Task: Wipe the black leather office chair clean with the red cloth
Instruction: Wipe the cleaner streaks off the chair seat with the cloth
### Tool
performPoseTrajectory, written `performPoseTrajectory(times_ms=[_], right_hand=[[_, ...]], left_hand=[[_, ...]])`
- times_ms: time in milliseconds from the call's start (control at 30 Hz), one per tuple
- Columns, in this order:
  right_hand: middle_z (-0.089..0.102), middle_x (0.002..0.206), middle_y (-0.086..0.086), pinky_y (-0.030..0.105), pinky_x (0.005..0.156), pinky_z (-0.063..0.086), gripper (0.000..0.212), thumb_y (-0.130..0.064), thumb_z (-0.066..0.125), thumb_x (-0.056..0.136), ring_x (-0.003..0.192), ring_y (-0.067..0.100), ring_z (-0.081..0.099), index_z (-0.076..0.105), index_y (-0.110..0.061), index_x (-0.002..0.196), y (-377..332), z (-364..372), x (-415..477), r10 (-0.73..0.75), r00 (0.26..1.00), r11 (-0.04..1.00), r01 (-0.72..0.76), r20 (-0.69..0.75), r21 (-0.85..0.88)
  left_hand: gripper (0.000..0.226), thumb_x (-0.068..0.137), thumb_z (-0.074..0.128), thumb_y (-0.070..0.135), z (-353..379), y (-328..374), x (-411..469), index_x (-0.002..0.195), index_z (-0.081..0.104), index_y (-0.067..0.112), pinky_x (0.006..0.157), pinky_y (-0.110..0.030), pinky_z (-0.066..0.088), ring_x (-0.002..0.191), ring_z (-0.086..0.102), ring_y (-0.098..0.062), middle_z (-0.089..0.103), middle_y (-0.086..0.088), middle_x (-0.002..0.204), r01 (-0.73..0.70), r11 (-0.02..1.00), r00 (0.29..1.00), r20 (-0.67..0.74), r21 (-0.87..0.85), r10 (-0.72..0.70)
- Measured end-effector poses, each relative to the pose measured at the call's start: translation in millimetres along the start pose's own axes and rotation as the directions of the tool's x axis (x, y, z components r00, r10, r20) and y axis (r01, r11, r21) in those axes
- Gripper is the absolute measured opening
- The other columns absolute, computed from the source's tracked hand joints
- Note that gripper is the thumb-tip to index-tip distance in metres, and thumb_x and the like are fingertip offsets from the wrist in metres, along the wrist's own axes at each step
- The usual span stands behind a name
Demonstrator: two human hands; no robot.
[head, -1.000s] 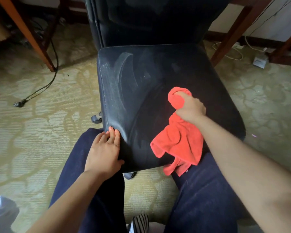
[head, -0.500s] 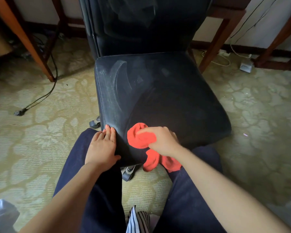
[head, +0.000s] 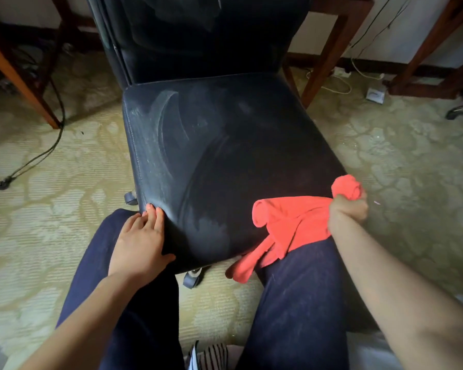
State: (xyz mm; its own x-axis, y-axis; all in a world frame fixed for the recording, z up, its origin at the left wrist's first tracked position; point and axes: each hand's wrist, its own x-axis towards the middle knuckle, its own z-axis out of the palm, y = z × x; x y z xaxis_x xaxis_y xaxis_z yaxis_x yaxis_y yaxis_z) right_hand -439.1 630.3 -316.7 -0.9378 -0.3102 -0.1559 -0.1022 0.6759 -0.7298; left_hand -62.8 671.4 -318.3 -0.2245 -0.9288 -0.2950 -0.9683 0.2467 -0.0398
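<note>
Centrally, the black leather office chair [head: 225, 161] stands on patterned carpet [head: 38, 222], with its backrest [head: 198, 36] at 12 o'clock and its padded seat filling the middle of the view. One castor [head: 191, 279] shows under the front edge at 6 o'clock. On that evidence the chair is judged heavy yet free to roll, so it calls for bracing rather than lifting. The leather looks smooth and slightly yielding, and is probably slippery under a dry cloth. A pale dusty film [head: 155, 134] with curved streaks covers the seat from 9 to 11 o'clock, whereas the zone from 3 to 6 o'clock appears darker. The red cloth [head: 292, 222] lies at the seat's 4 o'clock corner, part spread on the leather and part trailing off the front edge against the person's right thigh [head: 300, 303]. It is soft, light and limp, and is best taken bunched into a pad so that loose tails do not drag. The left hand [head: 139, 241] lies flat on the 7 o'clock corner with fingers straight; its grip is open and holds nothing, and it apparently steadies the chair. The right hand [head: 348, 209], at 4 o'clock, has its grip closed tightly round a wad of the cloth, which bulges out beyond the knuckles.
</note>
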Motion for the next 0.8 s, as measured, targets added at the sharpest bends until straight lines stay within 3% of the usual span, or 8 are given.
performPoseTrajectory(times_ms=[67, 167, 300, 433, 533, 633, 800], right_hand=[[0.054, 0.135, 0.012, 0.036, 0.099, 0.040, 0.060, -0.010, 0.055, 0.086, 0.122, 0.033, 0.052, 0.041, -0.024, 0.142, -8, 12, -5, -0.006, 0.997, 0.998, 0.010, 0.074, -0.062], [0.050, 0.139, 0.009, 0.037, 0.096, 0.042, 0.065, -0.015, 0.056, 0.084, 0.123, 0.034, 0.051, 0.036, -0.032, 0.144, -25, 21, -19, -0.099, 0.970, 0.968, 0.146, 0.221, -0.205], [0.051, 0.137, 0.006, 0.037, 0.092, 0.044, 0.069, -0.026, 0.063, 0.082, 0.117, 0.035, 0.054, 0.034, -0.044, 0.142, -35, 25, -62, -0.261, 0.844, 0.783, 0.469, 0.468, -0.409], [0.034, 0.150, -0.012, 0.034, 0.095, 0.041, 0.072, -0.024, 0.063, 0.078, 0.124, 0.028, 0.048, 0.034, -0.042, 0.142, -27, 32, -109, -0.395, 0.681, 0.660, 0.677, 0.617, -0.325], [0.030, 0.152, -0.016, 0.034, 0.097, 0.040, 0.071, -0.022, 0.062, 0.077, 0.127, 0.026, 0.045, 0.036, -0.044, 0.140, -21, 28, -137, -0.404, 0.627, 0.657, 0.705, 0.667, -0.265], [0.032, 0.151, -0.018, 0.032, 0.096, 0.041, 0.070, -0.021, 0.061, 0.075, 0.129, 0.023, 0.044, 0.039, -0.046, 0.136, -10, 22, -167, -0.433, 0.566, 0.663, 0.727, 0.701, -0.177], [0.039, 0.145, -0.023, 0.027, 0.092, 0.042, 0.068, -0.016, 0.059, 0.075, 0.124, 0.017, 0.045, 0.044, -0.050, 0.132, 9, 7, -204, -0.470, 0.449, 0.615, 0.784, 0.760, -0.083]], left_hand=[[0.107, 0.036, 0.090, 0.046, 3, -1, 2, 0.122, 0.054, -0.008, 0.086, -0.043, 0.049, 0.096, 0.063, -0.038, 0.056, -0.030, 0.124, -0.003, 1.000, 1.000, 0.001, -0.012, 0.003], [0.108, 0.028, 0.091, 0.045, 4, -1, 4, 0.116, 0.058, -0.009, 0.081, -0.044, 0.052, 0.087, 0.065, -0.039, 0.060, -0.030, 0.116, -0.013, 1.000, 1.000, -0.016, -0.007, 0.013], [0.108, 0.029, 0.091, 0.045, 5, -2, 6, 0.117, 0.058, -0.008, 0.087, -0.046, 0.051, 0.088, 0.064, -0.039, 0.060, -0.030, 0.117, -0.019, 1.000, 1.000, 0.008, -0.010, 0.019], [0.109, 0.033, 0.090, 0.047, 7, -4, 6, 0.122, 0.056, -0.007, 0.091, -0.045, 0.049, 0.094, 0.064, -0.038, 0.058, -0.029, 0.122, -0.014, 1.000, 1.000, 0.015, -0.002, 0.014], [0.109, 0.040, 0.087, 0.051, 3, -3, 5, 0.127, 0.052, -0.004, 0.096, -0.042, 0.046, 0.102, 0.062, -0.036, 0.055, -0.027, 0.129, -0.010, 1.000, 1.000, 0.007, -0.001, 0.010], [0.107, 0.057, 0.079, 0.055, 0, -2, 3, 0.139, 0.039, 0.000, 0.107, -0.037, 0.034, 0.120, 0.052, -0.031, 0.042, -0.022, 0.144, -0.007, 1.000, 1.000, -0.028, -0.006, 0.006], [0.106, 0.069, 0.066, 0.058, -4, 1, -2, 0.147, 0.020, 0.002, 0.113, -0.032, 0.022, 0.136, 0.037, -0.028, 0.023, -0.020, 0.155, -0.009, 1.000, 1.000, -0.027, -0.018, 0.008]])
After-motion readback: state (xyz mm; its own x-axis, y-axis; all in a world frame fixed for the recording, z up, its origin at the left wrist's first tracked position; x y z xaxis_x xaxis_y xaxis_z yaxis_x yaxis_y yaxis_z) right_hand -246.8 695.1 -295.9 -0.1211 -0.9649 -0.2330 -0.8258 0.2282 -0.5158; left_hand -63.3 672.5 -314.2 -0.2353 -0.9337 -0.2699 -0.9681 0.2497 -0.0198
